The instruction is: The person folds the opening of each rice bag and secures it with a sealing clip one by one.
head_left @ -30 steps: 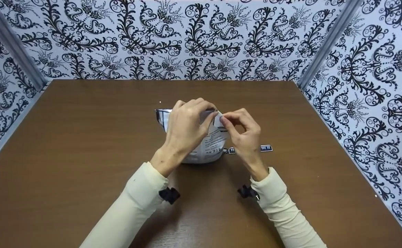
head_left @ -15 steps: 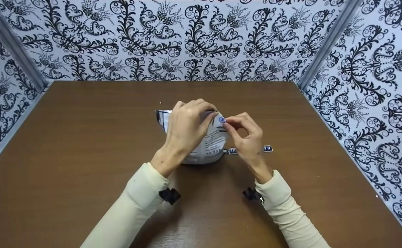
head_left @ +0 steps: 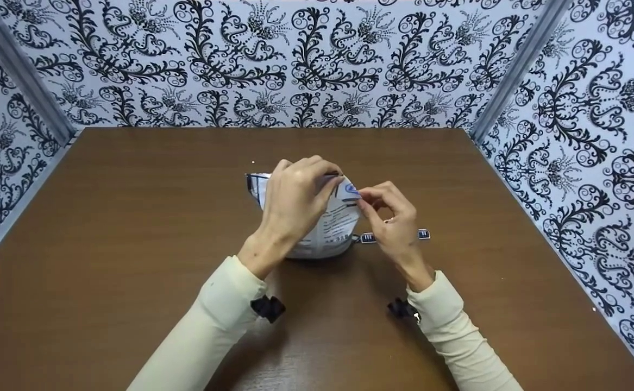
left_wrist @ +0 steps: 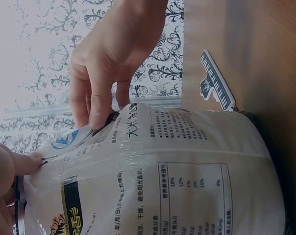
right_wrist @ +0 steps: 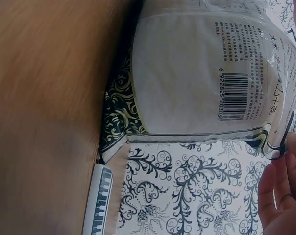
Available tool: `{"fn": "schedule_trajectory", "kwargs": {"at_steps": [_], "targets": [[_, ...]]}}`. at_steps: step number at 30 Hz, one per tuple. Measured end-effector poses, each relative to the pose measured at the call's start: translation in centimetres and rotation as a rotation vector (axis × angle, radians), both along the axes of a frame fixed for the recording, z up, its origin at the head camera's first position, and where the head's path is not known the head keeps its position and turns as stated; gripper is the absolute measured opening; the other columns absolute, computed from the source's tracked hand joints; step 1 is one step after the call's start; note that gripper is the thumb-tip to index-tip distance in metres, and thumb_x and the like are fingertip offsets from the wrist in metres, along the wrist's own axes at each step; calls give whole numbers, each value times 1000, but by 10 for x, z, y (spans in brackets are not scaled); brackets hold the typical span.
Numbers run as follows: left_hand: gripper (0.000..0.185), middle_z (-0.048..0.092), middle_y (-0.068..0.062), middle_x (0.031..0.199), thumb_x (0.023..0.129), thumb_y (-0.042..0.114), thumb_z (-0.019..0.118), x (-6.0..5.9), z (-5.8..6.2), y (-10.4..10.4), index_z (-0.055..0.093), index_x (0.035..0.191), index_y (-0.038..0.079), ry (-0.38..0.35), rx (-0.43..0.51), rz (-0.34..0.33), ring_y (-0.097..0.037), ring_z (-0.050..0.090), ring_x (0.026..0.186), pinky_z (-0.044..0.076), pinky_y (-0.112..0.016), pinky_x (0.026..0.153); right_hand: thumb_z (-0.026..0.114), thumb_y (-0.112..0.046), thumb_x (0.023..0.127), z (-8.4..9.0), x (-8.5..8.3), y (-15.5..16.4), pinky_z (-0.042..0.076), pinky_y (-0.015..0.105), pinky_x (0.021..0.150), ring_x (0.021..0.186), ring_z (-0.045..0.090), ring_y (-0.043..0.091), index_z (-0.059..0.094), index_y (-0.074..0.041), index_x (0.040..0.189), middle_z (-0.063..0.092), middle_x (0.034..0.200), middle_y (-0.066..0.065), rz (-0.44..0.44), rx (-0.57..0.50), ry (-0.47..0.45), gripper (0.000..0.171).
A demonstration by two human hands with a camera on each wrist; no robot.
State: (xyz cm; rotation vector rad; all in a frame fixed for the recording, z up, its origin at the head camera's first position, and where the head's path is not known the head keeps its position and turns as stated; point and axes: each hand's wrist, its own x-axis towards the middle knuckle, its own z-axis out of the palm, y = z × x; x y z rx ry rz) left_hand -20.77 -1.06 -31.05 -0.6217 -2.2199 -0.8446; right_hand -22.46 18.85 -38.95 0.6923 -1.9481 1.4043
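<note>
Bag: white printed pouch stands upright mid-desk, bulging at the base, barcode and text panels showing on its sides.
Left hand: left hand wraps over the bag's top edge, fingers curled and clamped on it.
Right hand: right hand pinches the top corner, fingers pressed together on the film.
Clip: piano-key patterned clip lies on the desk just beside the bag, partly behind the right hand.
</note>
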Motion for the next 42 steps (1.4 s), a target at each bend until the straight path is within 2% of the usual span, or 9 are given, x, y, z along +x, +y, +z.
{"fn": "schedule_trajectory", "kwargs": {"at_steps": [13, 20, 28, 36, 42], "targets": [[11, 81, 1, 97, 95, 22, 76, -1, 0, -2, 81, 101, 14, 2, -4, -4, -15, 76, 88, 44, -35, 72, 75, 1, 92, -4, 1, 7, 55, 21, 75, 85, 64, 10, 77, -4, 104, 68, 95, 11, 6, 17, -38, 14], [13, 81, 0, 99, 95, 24, 76, -1, 2, -4, 80, 102, 14, -33, -20, -24, -16, 76, 90, 45, -35, 73, 74, 2, 92, -3, 1, 6, 56, 21, 76, 86, 65, 11, 78, -5, 104, 69, 95, 11, 14, 8, -31, 14], [19, 81, -2, 104, 92, 23, 80, 1, 5, -9, 79, 107, 12, -52, -87, -42, -18, 76, 96, 47, -35, 77, 76, 1, 91, -2, 1, 6, 56, 24, 74, 84, 65, 11, 78, -4, 103, 69, 94, 13, 9, 0, -35, 13], [28, 81, -4, 106, 88, 27, 84, 5, 7, -16, 78, 109, 11, -84, -134, -8, -21, 76, 96, 48, -37, 78, 75, 1, 91, -2, 0, 7, 56, 24, 73, 84, 64, 11, 79, -5, 103, 68, 93, 15, 18, -4, -42, 14], [25, 81, -4, 105, 88, 26, 84, 5, 7, -16, 78, 107, 11, -85, -142, 13, -20, 76, 95, 48, -37, 76, 75, 1, 92, -3, 1, 8, 55, 20, 74, 83, 64, 11, 79, -6, 103, 67, 92, 17, 30, -13, -56, 14]]}}
